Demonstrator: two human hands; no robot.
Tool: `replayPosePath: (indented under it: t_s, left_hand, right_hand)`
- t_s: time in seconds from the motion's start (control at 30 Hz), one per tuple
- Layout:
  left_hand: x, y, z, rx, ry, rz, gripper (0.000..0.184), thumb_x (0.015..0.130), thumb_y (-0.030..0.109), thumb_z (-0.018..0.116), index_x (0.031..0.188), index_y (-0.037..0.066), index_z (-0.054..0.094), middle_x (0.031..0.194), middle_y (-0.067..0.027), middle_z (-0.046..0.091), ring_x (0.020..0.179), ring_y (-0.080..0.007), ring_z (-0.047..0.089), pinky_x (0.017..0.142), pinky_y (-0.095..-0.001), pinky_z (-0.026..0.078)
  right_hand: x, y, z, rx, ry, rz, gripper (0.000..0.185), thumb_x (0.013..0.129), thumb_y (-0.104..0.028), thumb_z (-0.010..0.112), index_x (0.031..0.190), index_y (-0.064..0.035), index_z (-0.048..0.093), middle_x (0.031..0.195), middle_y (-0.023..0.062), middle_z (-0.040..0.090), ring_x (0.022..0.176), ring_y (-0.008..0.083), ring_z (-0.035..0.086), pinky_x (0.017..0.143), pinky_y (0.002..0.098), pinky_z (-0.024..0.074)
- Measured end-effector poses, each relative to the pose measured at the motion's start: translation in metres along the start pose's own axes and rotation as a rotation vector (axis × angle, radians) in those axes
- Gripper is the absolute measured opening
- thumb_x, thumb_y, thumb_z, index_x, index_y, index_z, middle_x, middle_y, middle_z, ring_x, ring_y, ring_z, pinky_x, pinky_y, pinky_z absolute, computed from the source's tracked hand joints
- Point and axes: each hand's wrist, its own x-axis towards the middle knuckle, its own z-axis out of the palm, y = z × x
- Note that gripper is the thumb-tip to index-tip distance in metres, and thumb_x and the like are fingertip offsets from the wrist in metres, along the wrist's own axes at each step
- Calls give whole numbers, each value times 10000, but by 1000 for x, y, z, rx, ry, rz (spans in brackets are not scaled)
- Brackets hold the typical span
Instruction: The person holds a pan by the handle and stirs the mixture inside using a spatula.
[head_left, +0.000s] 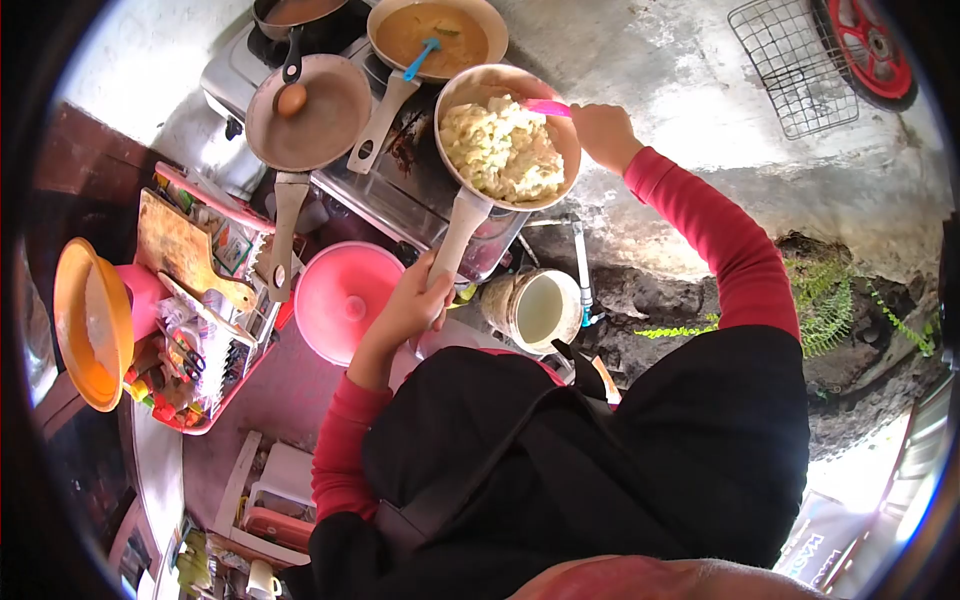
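**Rough-Finished & Brightly Lit**

Grey, stained wall (640, 130) up top; bare rock/soil (850, 400) at its foot, rt side, w/ green ferns (825, 318). Dk red-brown panel (100, 150), upper L. Pinkish surface (300, 395), lower L, floor or tabletop unclear; pale-framed unit (237, 480) nr it. V. bright glare (850, 480), btm rt.

Room: space over the left half of the front pan (568, 168); space between the right hand (604, 138) and the wall (680, 70); obstacles: pink spoon (548, 107), crossing that pan's right rim; sauce pan (497, 38), just beyond; sauce-pan handle (384, 125), narrowing the gap towards the egg pan (330, 110); pink basin (335, 300), beside the left hand (412, 303); bucket (502, 312), right of the left hand.
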Motion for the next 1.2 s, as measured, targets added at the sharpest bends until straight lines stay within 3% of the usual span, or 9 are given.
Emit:
replayPosePath:
  t_s: [0.2, 0.27, 0.37, 0.6, 0.77, 0.83, 0.97, 1.03, 1.2]
  left_hand:
    - [-1, -2, 1, 2, 3, -10, 238, 954, 173, 429, 1114, -1, 449, 647, -22, 497, 415, -82, 467, 381, -222, 388]
    - [1, -1, 1, -22, 7, -9, 355, 926, 172, 455, 1219, -27, 435, 669, -25, 483, 411, -103, 458, 384, -247, 389]
    - [2, -1, 0, -11, -14, 1, 236, 949, 167, 429, 1114, 0, 450, 651, -18, 497, 429, -82, 475, 394, -226, 395]
    - [0, -1, 2, -3, 12, -12, 220, 951, 167, 423, 1101, 9, 452, 653, -19, 493, 421, -81, 469, 380, -226, 387]
    - [1, -3, 1, -1, 12, -15, 212, 954, 180, 427, 1081, 13, 458, 660, -29, 494, 395, -87, 448, 349, -229, 368]
    - [0, -1, 0, -12, 10, -37, 271, 939, 169, 436, 1144, -7, 446, 662, -33, 491, 394, -99, 453, 357, -241, 368]
    - [0, -1, 0, -29, 14, -34, 310, 922, 152, 445, 1177, -24, 448, 666, -34, 488, 395, -110, 460, 366, -252, 369]
    - [1, -1, 0, -8, 10, -8, 251, 937, 164, 434, 1120, -7, 453, 660, -26, 488, 397, -101, 455, 366, -244, 371]
    - [-1, 3, 1, -5, 2, 7, 236, 951, 175, 419, 1109, 4, 457, 651, -15, 484, 402, -91, 453, 371, -234, 372]
  right_hand:
    - [-27, -6, 13, 104, -202, 41, 194, 823, -186, 552, 811, -40, 679, 740, 140, 671, 708, 292, 675, 612, 406, 526]
    - [-30, -3, 14, 320, -235, 88, 227, 830, -224, 550, 847, -44, 686, 761, 153, 668, 728, 308, 662, 665, 427, 511]
    - [-21, 9, -13, 450, -345, 46, 238, 863, -256, 530, 911, -87, 691, 703, 122, 632, 616, 315, 594, 595, 422, 461]
    - [-7, -2, -20, -13, 19, -17, 147, 829, -154, 554, 773, -68, 659, 713, 115, 659, 681, 286, 662, 592, 392, 519]
    - [-15, -9, 1, 28, -149, 44, 106, 824, -100, 532, 904, -62, 591, 736, 132, 648, 700, 299, 653, 591, 401, 509]
    - [-26, -1, 6, 6, -165, -91, 133, 832, -126, 540, 919, -64, 619, 708, 130, 643, 695, 325, 645, 610, 419, 510]
    - [-29, 2, -3, 240, -159, -8, 159, 847, -180, 547, 872, -58, 647, 697, 132, 635, 693, 335, 634, 622, 448, 496]
    - [-16, 8, -34, 383, -335, 99, 201, 823, -222, 533, 780, -88, 677, 766, 150, 656, 773, 359, 638, 701, 447, 506]
    - [-2, 7, -25, 191, -75, 84, 191, 814, -198, 542, 764, -80, 684, 760, 149, 661, 726, 333, 651, 634, 440, 514]
